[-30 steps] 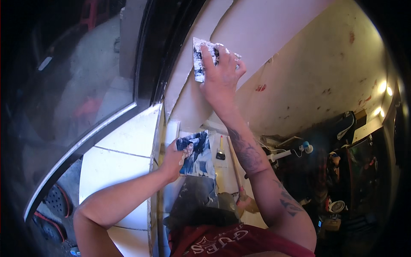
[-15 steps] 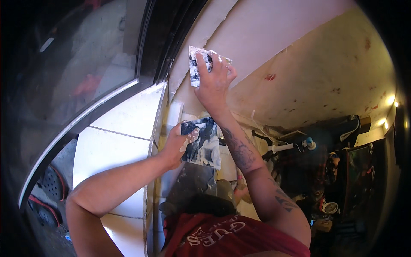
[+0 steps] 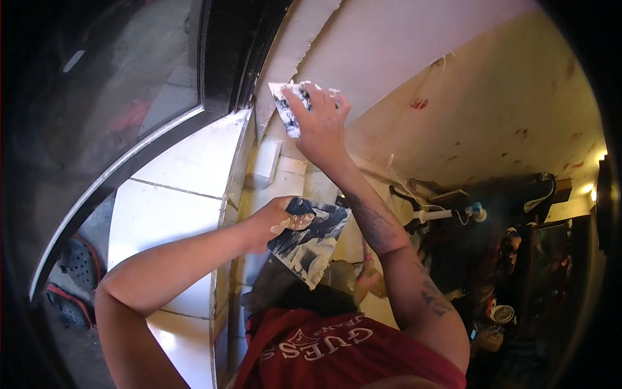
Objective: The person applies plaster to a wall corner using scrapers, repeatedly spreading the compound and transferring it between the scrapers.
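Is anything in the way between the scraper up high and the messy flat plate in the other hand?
Nothing visible. The right hand holds the scraper up by the wall, and the left hand holds the flat plate lower in the picture. The gap between them looks open; the right forearm runs beside it.

A room that looks like part of a home under repair: a stained wall partly covered by a smooth pale coat, white tiles, a black-framed glass panel, dark clogs and a dim, cluttered corner.
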A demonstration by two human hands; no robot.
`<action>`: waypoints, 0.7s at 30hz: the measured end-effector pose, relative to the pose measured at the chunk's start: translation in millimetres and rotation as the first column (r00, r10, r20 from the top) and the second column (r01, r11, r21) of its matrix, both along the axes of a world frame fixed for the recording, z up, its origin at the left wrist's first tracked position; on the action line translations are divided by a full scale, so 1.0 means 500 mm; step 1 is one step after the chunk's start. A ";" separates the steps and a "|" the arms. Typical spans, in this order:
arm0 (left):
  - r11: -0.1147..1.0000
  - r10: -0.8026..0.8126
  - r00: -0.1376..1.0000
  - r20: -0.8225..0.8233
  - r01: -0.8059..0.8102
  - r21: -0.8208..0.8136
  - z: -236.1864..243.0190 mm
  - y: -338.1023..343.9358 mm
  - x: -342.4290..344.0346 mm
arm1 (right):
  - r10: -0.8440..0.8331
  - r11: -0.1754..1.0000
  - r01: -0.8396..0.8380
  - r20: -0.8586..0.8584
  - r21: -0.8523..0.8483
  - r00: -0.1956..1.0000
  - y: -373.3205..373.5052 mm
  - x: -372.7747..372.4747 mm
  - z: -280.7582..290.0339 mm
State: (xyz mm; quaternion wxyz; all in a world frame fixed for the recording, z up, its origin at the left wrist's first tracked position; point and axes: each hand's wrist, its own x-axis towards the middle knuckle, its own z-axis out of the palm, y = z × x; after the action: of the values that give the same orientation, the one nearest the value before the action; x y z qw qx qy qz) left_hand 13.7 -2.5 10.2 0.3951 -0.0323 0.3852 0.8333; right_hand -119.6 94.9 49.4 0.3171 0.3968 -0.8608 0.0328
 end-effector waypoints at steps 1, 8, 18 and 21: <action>1.000 -0.021 1.000 -0.020 0.021 0.004 -0.002 -0.005 -0.002 | -0.007 1.000 0.007 0.009 -0.021 1.000 0.007 0.011 -0.003; 0.999 -0.048 0.997 -0.061 0.049 0.017 0.010 -0.012 -0.006 | 0.457 0.775 -0.028 0.528 -0.632 0.716 0.157 0.049 -0.053; 0.992 0.123 0.982 -0.143 -0.119 0.036 0.013 0.013 -0.017 | 0.841 0.186 0.531 0.413 -0.827 0.350 0.206 0.034 -0.065; 0.905 0.421 0.885 -0.198 -0.423 0.035 -0.011 0.010 -0.024 | 0.926 0.036 0.512 0.221 -0.859 0.306 0.237 0.072 -0.069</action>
State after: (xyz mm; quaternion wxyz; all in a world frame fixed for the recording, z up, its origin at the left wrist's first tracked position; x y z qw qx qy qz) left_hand 1.9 2.3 4.5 0.1633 -0.0326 0.4106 0.8965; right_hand -83.4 213.3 14.7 -0.0676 0.1497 -0.4672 0.8688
